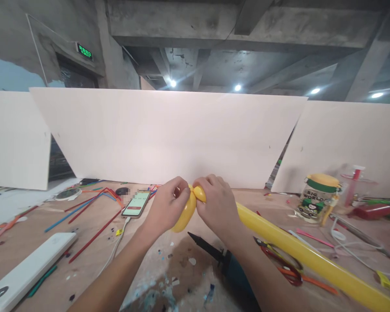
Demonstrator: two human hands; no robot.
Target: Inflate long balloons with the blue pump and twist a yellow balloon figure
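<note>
A long yellow modelling balloon (299, 249) runs from the middle of the view down to the right, over the table. My left hand (167, 206) is closed round a short twisted bubble at its near end. My right hand (216, 203) is closed round the balloon just beside it, pinching a smaller bubble at the twist. Both hands are held together a little above the wooden table (87, 268).
A phone (136, 203) on a white cable lies left of my hands, with several uninflated balloon strips (84, 208) and a white power bank (26, 271). A dark balloon pump (221, 258) lies below my hands. A jar (318, 197), scissors (284, 264) and cables sit right. White boards (165, 138) stand behind.
</note>
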